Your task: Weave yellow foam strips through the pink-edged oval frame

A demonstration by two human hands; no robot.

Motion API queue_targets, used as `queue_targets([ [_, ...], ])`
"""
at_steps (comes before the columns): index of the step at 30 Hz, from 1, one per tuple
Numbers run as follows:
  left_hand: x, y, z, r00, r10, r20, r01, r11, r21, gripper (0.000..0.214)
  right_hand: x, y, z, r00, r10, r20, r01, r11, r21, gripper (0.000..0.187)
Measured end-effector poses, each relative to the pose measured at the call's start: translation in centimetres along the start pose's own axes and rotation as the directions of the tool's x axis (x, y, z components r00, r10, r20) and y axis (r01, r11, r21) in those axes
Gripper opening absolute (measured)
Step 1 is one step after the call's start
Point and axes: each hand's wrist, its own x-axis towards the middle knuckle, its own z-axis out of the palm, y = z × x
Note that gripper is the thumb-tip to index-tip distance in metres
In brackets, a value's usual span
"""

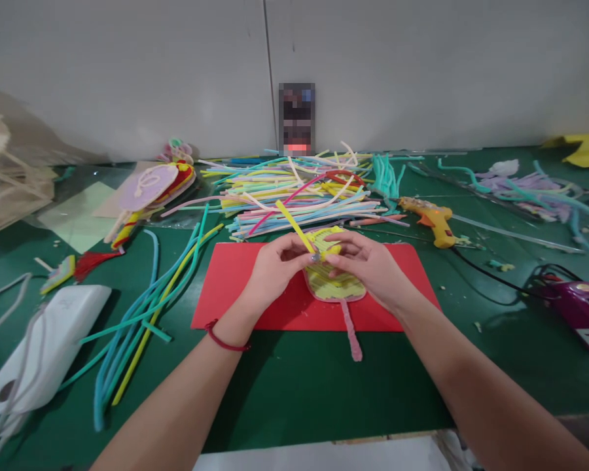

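Both my hands meet over a red sheet on the green table. Between the fingertips of my left hand is a yellow pipe cleaner, its straight end pointing up and away. My right hand pinches the other part of it, which looks bent or coiled. Under my fingers lies a small yellow fan shape with a pink rim and a pink handle that reaches past the sheet's front edge. My hands partly cover the fan.
Many coloured pipe cleaners lie piled behind the sheet, with more strands at left. A yellow glue gun rests at right, its cord near a purple power strip. A white device and a lilac fan are on the left.
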Motion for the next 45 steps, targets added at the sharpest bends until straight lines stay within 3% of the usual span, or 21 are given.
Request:
queue_targets([
  [6,-0.4,-0.3,1.0,0.990,0.021,-0.137,-0.019,1.000,0.017,0.013,0.0,0.8,0.5,0.990,0.131,-0.047,-0.119,0.971,0.208,0.024],
  [13,-1.0,-0.2,1.9,0.980,0.039,-0.196,-0.019,0.994,0.106,0.005,0.0,1.4,0.7,0.985,0.164,-0.049,-0.147,0.957,0.248,0.022],
  [22,-0.8,-0.1,1.7,0.987,0.006,-0.163,0.011,0.994,0.106,0.006,-0.1,1.0,0.8,0.993,0.019,-0.120,-0.018,1.000,0.006,0.025],
  [28,-0.6,0.0,1.5,0.997,-0.041,-0.067,0.047,0.995,0.089,0.014,-0.2,0.6,0.6,0.995,-0.046,-0.092,0.034,0.992,-0.125,0.030],
  [34,-0.7,0.2,1.7,0.984,0.024,-0.177,0.008,0.984,0.177,0.009,0.0,1.0,0.3,0.978,-0.182,-0.104,0.131,0.917,-0.376,0.025],
  [39,-0.7,1.1,2.1,0.978,0.034,-0.205,0.012,0.976,0.217,0.012,-0.1,1.5,0.5,0.892,-0.437,-0.112,0.275,0.723,-0.633,0.013],
  [42,-0.6,2.0,2.3,0.974,-0.140,-0.179,0.135,0.990,-0.040,0.022,-0.1,1.7,0.2,0.785,-0.618,-0.051,0.415,0.585,-0.697,0.009],
  [45,-0.2,3.0,2.0,0.919,-0.391,-0.043,0.342,0.848,-0.405,0.033,-0.1,1.9,-0.3,0.666,-0.746,0.000,0.532,0.475,-0.701,0.014],
])
